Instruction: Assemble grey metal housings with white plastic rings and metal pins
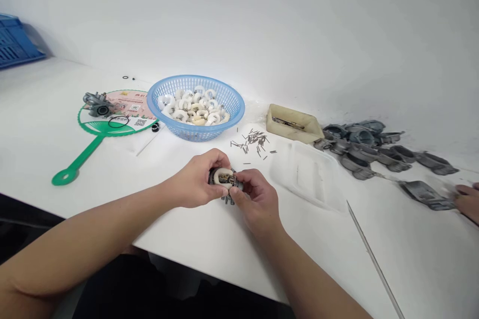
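Note:
Close to the table's front edge, a grey metal carburetor body [227, 199] is held between both hands. A white U-shaped float [219, 179] lies on its upturned face, with brass parts showing inside the U. My left hand [200, 178] is closed round the left side, its thumb along the near edge by the float. My right hand [259, 200] grips the right side, thumb and fingertips pressed near the float's open end. Whether a small pin sits between the right fingertips cannot be seen. Beyond the hands, many thin metal pins [255, 140] are scattered on the table.
A blue basket [196, 132] of white floats stands behind the hands. A green-rimmed fan [92, 152] carries another carburetor [98, 103]. At right are a cream tray [294, 132], a clear plastic lid [307, 174], metal bowls [361, 152], a thin rod [374, 259] and another person's hand [467, 202].

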The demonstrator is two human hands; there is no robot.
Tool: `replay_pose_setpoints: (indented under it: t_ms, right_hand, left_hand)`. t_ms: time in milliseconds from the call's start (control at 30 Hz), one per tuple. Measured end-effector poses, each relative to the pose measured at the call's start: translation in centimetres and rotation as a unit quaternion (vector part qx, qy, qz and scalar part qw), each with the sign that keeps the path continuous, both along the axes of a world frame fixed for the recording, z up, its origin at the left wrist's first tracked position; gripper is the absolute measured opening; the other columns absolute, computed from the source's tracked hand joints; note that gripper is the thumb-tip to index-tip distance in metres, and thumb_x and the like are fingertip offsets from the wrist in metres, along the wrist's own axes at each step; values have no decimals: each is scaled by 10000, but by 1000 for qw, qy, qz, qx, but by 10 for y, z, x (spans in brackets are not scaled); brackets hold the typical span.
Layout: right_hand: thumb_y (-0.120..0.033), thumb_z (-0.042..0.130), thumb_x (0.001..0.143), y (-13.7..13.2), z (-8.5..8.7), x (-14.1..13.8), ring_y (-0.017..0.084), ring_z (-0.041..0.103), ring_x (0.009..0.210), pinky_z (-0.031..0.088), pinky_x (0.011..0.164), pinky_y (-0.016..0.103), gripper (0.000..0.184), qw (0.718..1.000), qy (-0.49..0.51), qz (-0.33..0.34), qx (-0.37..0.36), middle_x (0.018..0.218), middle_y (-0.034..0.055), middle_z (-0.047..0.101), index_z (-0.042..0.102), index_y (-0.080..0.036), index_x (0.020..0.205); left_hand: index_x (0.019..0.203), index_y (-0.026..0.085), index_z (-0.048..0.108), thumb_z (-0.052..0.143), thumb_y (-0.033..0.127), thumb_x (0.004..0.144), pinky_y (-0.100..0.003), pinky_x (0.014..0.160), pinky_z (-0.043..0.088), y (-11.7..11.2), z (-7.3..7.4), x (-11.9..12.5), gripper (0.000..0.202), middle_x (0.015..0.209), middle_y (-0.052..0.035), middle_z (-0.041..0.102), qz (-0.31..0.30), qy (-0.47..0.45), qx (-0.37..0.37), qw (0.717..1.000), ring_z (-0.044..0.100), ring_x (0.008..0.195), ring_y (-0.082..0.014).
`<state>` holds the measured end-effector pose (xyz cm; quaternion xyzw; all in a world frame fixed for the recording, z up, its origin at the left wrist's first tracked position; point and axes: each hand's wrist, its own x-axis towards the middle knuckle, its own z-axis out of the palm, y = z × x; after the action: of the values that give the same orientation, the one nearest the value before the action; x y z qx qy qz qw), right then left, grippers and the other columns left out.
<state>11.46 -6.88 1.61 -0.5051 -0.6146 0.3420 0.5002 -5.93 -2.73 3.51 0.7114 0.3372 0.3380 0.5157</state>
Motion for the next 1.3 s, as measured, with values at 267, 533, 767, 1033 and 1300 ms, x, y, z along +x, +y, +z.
replay_pose_setpoints:
  t_ms: [267,533,767,1033,1300]
  right_hand:
    - [-308,693,680,-6,4,-3,173,626,749,534,705,349,255,991,65,-110,-30,845,33,628,630,-211,908]
    - [-243,659,698,-11,11,0,201,639,801,511,812,421,229,993,-20,-112,-7,736,12,645,637,-213,924]
    - [-238,640,722,-11,9,1,180,651,745,541,745,371,198,990,-66,-117,44,747,10,669,644,-216,919]
    - [-189,595,745,-12,13,1,173,665,707,551,664,320,187,966,-189,-125,122,761,1,689,649,-236,918]
    - [-153,588,738,-12,7,0,146,663,693,557,658,291,280,952,-203,-145,176,798,-3,683,619,-227,1006]
  left_hand:
    - [1027,226,482,754,288,593,-311,657,481,-15,0,9,517,920,-10,577,128,57,62,988,580,799,-181]
    - [1008,204,504,761,303,558,-367,736,496,-19,-4,14,527,888,-11,588,166,81,132,974,591,815,-203]
    - [1078,215,471,746,284,579,-392,779,502,-20,-7,14,574,905,-8,614,157,66,142,975,609,842,-210]
    - [1094,221,448,709,265,617,-385,784,509,-22,-9,15,546,921,-12,617,173,69,167,968,614,866,-211]
    - [1117,228,412,678,238,636,-363,761,514,-23,-8,15,549,928,-6,624,165,77,197,963,616,856,-202]
